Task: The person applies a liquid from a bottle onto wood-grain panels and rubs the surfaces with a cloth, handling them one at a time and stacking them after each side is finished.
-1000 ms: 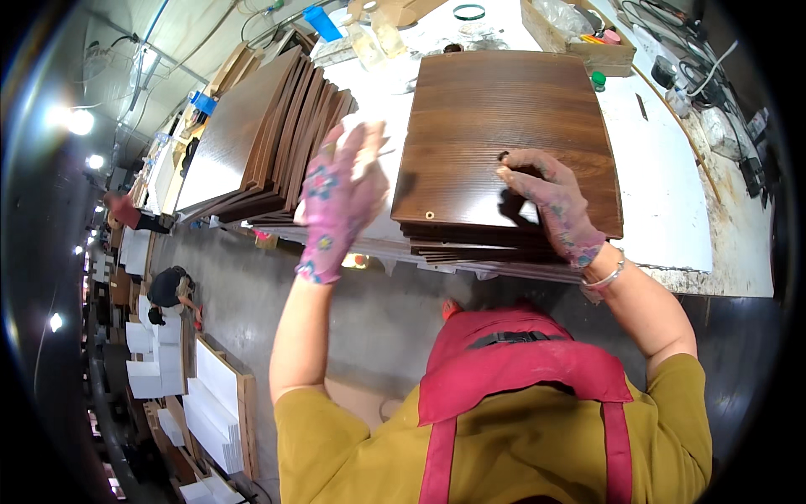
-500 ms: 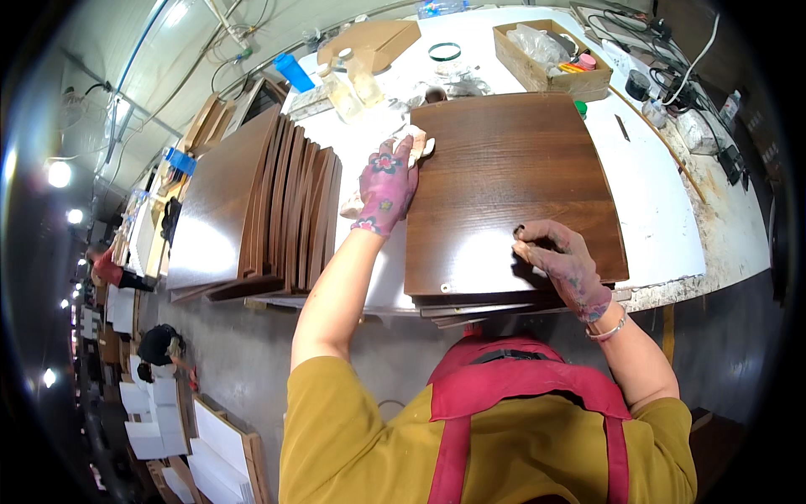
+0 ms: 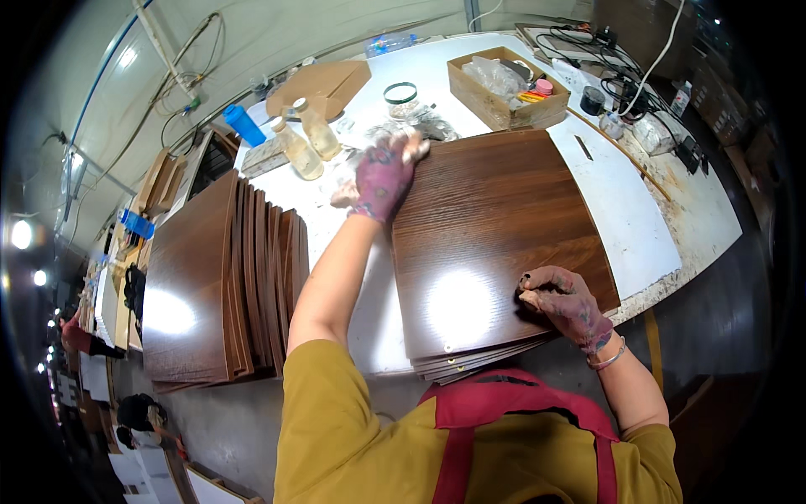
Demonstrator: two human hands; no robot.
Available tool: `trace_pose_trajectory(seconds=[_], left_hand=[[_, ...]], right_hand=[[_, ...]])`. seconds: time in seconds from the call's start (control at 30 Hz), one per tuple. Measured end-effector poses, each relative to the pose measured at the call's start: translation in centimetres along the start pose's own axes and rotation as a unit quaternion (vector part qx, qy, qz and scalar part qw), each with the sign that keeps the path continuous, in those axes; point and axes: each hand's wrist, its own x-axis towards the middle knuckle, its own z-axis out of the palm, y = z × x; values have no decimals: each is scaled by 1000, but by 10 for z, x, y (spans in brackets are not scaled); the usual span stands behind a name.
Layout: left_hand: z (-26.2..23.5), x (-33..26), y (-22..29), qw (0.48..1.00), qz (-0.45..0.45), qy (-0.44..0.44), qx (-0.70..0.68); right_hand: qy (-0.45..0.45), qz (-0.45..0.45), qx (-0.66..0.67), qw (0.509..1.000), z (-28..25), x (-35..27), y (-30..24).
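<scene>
A dark brown wood-grain panel [image 3: 495,210] lies on top of a stack at the table's front edge. My left hand [image 3: 384,178], in a purple flowered glove, is at the panel's far left corner. It is closed on a crumpled whitish rag [image 3: 345,195], which shows beside the wrist and around the fingertips. Over the panel's near right part is my right hand [image 3: 571,309], in a similar stained glove, thumb and fingers pinched together. Their tips are dark, and what they hold, if anything, is too small to make out.
More brown panels [image 3: 197,277] lean in a row on the left. Two bottles of cloudy liquid [image 3: 298,151], a blue bottle [image 3: 243,126] and a round jar [image 3: 401,97] stand behind. A cardboard box [image 3: 504,92] of supplies sits at the back; cables [image 3: 617,63] tangle at the far right.
The view has shifted, so the table sits lower and further left in it. My left hand remains by the far left corner. My right thumb and fingers have drawn closer together over the panel.
</scene>
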Motion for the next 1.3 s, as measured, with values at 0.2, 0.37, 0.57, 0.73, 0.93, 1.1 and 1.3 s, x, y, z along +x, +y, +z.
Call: trace_pose_trajectory(seconds=[0.2,0.37,0.57,0.73,0.93,1.1,1.3], left_hand=[[8,41,-52,999,-44,-27,-5],[26,50,-7,995,87,37,-44],[10,84,-25,994,26,-106,-10],[45,80,8,995,59,-80,-18],[7,107,-6,990,0,-101,-102],[-10,88,94,919,220,41,-324],[24,108,191,948,209,-35,-238]], right_hand=[[39,15,6,999,1,-2,0],[50,27,2,998,1,4,3],[52,14,41,998,-2,0,0],[65,2,0,998,-2,0,2],[73,-5,48,996,-3,0,2],[92,-25,67,993,-17,-2,-10],[94,-12,67,993,-23,-5,-5]])
